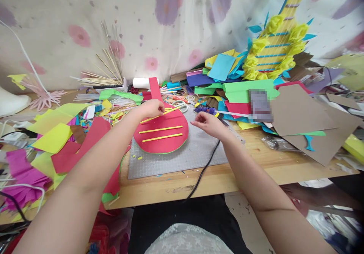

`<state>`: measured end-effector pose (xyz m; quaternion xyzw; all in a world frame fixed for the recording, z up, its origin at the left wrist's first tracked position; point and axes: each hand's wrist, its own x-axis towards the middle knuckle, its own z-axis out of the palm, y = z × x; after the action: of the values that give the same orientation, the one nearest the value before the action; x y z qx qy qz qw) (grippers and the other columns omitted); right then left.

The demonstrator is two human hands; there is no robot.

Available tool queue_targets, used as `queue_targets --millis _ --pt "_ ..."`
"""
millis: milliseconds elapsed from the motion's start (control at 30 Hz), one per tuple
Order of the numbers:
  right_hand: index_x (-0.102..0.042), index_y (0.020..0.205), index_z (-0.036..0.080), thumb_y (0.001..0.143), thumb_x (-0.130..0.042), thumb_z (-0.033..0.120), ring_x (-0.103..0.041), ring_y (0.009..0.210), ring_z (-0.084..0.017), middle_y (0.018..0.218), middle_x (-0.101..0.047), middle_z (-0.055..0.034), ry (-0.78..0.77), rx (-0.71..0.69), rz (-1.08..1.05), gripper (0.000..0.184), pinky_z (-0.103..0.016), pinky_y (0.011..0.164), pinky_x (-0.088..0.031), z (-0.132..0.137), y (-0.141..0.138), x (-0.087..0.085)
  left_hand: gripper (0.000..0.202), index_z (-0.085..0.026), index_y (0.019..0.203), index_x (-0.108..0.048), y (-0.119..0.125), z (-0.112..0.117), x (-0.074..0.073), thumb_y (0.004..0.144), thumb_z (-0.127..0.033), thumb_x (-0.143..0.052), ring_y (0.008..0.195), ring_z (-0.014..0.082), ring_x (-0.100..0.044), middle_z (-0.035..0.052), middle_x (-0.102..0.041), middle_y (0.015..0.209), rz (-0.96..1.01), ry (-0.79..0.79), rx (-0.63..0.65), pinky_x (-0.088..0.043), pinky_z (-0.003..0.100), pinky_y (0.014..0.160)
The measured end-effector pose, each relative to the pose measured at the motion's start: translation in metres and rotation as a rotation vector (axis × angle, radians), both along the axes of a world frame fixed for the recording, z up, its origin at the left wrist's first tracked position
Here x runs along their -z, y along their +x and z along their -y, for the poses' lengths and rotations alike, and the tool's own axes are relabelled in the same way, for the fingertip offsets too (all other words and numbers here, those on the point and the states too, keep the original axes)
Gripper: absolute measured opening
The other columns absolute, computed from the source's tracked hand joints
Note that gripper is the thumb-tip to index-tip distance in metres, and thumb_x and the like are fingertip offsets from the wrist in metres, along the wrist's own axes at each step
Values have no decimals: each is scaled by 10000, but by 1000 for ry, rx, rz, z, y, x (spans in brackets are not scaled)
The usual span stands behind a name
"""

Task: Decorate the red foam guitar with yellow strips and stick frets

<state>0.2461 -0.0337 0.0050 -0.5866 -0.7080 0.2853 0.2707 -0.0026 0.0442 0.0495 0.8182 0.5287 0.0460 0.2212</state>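
Note:
A red foam guitar-shaped cutout [162,132] lies on a grey cutting mat [182,157], its neck pointing away from me. Two yellow strips lie flat across its round body. My left hand [152,108] rests at the top of the body, fingers curled onto the end of a third, slanted yellow strip [159,115]. To the right of the cutout my right hand [206,123] hovers just above the mat, fingers loosely curled with nothing visible in them. A purple glue gun [206,110] lies just beyond that hand, with its black cord [203,170] running toward me.
Coloured paper and foam scraps [57,132] cover the left of the wooden table [256,166]. Brown cardboard pieces [307,121] lie at the right. A yellow-flowered paper guitar [278,49] leans on the floral backdrop. Thin sticks [105,72], scissors [179,104] and a white roll [142,82] sit behind.

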Motion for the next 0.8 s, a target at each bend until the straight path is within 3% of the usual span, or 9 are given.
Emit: queue_targets --millis 100,233,467,800 --pt "-517 741 184 710 -542 500 -466 631 -107 714 -561 -1 73 35 -323 319 -235 579 -357 -26 -26 5 76 -184 551 -635 3 -1 -10 568 -111 -651 666 181 -548 12 -568 529 -26 -51 -32 -364 238 665" --pt "-566 774 170 677 -561 482 -504 672 -108 735 -586 -2 61 76 -561 327 -231 608 -389 -49 -47 22 92 -187 636 -672 7 7 -13 580 -118 -646 712 186 -566 30 -643 665 -95 -14 -16 -371 241 689" --pt "-634 704 172 674 -611 414 -549 772 -152 782 -634 -29 113 52 -491 245 -290 739 -416 -51 -50 49 204 -210 819 -695 4 23 -2 692 -220 -535 720 168 -589 35 -694 848 -300 79 107 -393 232 634" --pt "-661 709 180 702 -617 368 -550 784 -168 805 -615 -41 160 -15 -423 193 -310 728 -423 -51 -42 55 248 -225 869 -698 7 23 0 708 -236 -510 775 181 -617 30 -702 910 -382 107 87 -429 242 655"
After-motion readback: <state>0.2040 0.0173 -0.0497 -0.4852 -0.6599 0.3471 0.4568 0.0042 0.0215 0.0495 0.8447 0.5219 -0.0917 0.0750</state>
